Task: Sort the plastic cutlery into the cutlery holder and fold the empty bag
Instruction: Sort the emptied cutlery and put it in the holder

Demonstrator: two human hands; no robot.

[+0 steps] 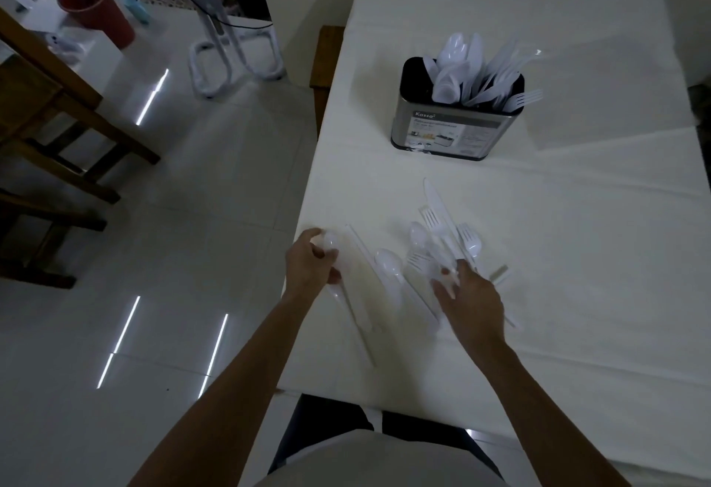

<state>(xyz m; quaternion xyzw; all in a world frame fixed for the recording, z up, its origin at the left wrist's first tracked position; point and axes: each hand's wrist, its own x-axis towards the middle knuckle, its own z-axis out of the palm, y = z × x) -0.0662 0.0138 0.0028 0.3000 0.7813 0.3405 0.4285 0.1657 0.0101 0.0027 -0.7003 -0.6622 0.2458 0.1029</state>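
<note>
Head view, sorting step in progress. The left hand (311, 267) is at the near left edge of the desk (577, 256), fingers curled round a white spoon (330, 243) with its bowl pointing far. The right hand (471, 298) reaches into the loose pile (438, 232) of forks, spoons and a knife (434, 198). Its fingertips (448, 273) touch the pieces, but it cannot be told whether they pinch one. The hands are apart, and between them lie a single spoon (388, 264) and what appears to be the clear bag (365, 286), flat on the desk.

The cutlery holder (454, 129) stands far of the pile, well apart from it. Spoons are gathered at its left and forks and knives lean to its right, though the dividers cannot be seen.

Judged good practice:
- Collect like pieces in one hand, bowls aligned, before carrying them over.
- Draw each piece out by its handle so that tangled tines do not drag neighbouring pieces off the desk edge.
- Lower the handles first into the matching side of the holder.
- The bag is better left until the pile is gone.
</note>
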